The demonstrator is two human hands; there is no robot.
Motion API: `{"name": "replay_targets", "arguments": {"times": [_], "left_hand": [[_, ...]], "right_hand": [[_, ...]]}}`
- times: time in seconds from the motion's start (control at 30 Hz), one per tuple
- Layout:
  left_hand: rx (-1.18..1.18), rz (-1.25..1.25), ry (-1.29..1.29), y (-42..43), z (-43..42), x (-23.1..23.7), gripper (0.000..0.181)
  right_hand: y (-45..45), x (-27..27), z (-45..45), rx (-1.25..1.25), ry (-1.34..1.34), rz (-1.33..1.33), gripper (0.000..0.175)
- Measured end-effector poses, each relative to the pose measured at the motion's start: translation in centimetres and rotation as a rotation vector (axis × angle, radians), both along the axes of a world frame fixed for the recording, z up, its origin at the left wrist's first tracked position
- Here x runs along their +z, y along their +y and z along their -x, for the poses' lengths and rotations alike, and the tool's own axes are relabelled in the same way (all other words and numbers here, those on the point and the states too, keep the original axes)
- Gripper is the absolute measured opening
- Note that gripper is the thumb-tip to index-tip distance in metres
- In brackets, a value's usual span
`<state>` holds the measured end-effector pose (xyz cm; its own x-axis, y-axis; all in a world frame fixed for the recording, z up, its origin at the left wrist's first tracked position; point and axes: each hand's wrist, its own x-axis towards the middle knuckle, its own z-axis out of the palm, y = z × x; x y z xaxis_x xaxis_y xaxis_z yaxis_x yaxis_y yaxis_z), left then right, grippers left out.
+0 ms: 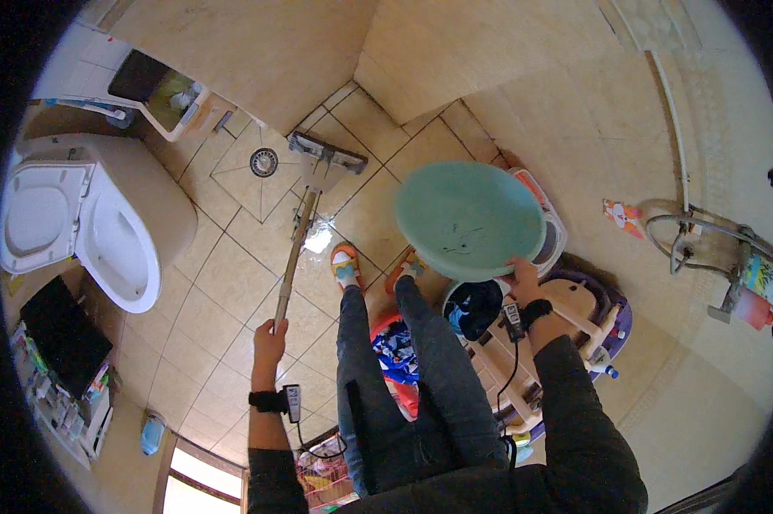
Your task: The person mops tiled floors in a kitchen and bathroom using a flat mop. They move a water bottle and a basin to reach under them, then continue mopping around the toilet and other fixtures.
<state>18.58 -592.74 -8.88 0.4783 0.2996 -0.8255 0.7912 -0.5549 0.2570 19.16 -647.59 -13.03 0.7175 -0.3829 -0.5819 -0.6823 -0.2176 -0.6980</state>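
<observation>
My left hand (270,342) grips the handle of a sponge-type floor mop (294,254). Its wide mop head (328,153) rests on the tiled floor, just right of a round metal drain (264,162). With my right hand (521,277) I hold the near rim of a pale green plastic basin (473,215). The basin is tilted so that its inside faces me, and dark marks show on its bottom. Below the basin stands a bucket (475,311) with dark cloth in it. Part of that bucket is hidden by my right hand and the basin.
A toilet (120,247) with its lid raised stands at left, near a waste bin (176,103). Behind my legs a red tub (399,350) holds blue cloth. A beige plastic rack (508,360) and purple tub (620,327) stand at right, below a shower hose (656,221). The floor shines wet.
</observation>
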Motion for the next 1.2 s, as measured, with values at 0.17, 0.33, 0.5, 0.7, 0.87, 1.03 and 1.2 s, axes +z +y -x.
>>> {"name": "replay_targets", "arguments": {"times": [0.17,0.33,0.5,0.7,0.87,1.03,1.2], "left_hand": [[-0.075,-0.013,-0.001,1.2,0.9,3.3,0.039],[-0.111,-0.039,0.061,-0.4,1.6,5.1,0.039],[-0.181,-0.008,-0.028,-2.2,1.5,5.5,0.039],[-0.267,0.001,-0.043,-3.7,0.8,5.6,0.039],[-0.422,0.003,-0.147,-4.9,-0.9,4.8,0.034],[-0.408,0.062,-0.042,-6.1,-4.2,2.2,0.035],[-0.334,0.096,0.014,-4.6,-5.4,0.3,0.036]], "right_hand": [[-5.9,-1.4,-4.4,0.616,-0.07,0.66,0.031],[-7.5,-1.5,-10.5,0.367,-0.067,0.297,0.029],[-6.8,-2.3,-12.1,0.136,-0.044,0.072,0.027],[-4.1,-0.3,-8.1,-0.132,-0.062,-0.267,0.024],[-1.2,1.5,-7.1,-0.18,0.033,-0.236,0.033],[0.6,2.0,-8.2,-0.429,0.294,-0.281,0.024],[1.2,0.0,-9.6,0.143,0.325,-0.062,0.019]]}}
